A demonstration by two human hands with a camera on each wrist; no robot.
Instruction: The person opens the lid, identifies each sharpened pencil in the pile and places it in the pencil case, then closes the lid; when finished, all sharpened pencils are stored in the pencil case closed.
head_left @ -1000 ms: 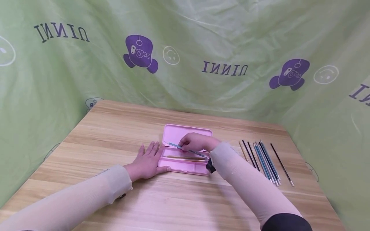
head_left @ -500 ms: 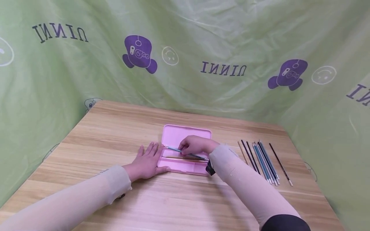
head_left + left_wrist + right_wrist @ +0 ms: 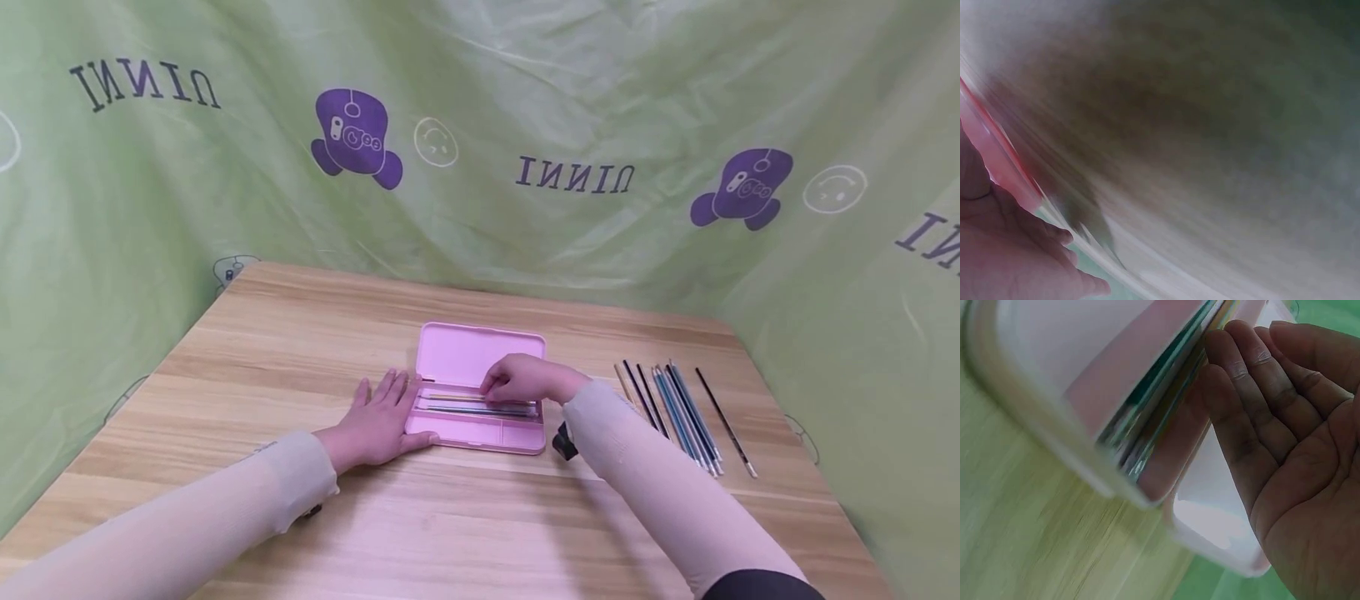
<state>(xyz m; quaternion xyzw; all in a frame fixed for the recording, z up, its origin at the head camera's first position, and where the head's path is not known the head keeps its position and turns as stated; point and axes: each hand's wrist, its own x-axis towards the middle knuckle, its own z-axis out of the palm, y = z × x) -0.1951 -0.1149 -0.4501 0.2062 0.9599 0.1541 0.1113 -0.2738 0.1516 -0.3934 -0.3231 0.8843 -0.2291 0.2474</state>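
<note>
A pink pencil case [image 3: 459,432] lies unfolded on the table, its lid [image 3: 480,350] leaning back. Several pencils [image 3: 472,409] lie lengthwise in its long compartment, teal and yellowish ones among them. Over that compartment is my right hand [image 3: 522,377]; in the right wrist view its fingers [image 3: 1235,400] are loosely bent, with fingertips at the pencils and nothing visible in the palm. My left hand [image 3: 377,423] rests spread with its palm down at the case's left edge, thumb by the front corner. The left wrist view catches only part of this hand and the case's side.
To the right lies a loose row of pencils [image 3: 684,417], blue and dark, with one black pencil [image 3: 726,421] apart from them. A green printed curtain [image 3: 480,233] hangs behind and beside the wooden table [image 3: 315,333].
The blue pencil that my right hand held at a slant now lies among the others in the case. That hand has let go and shifted slightly right. My left hand has stayed in place.
</note>
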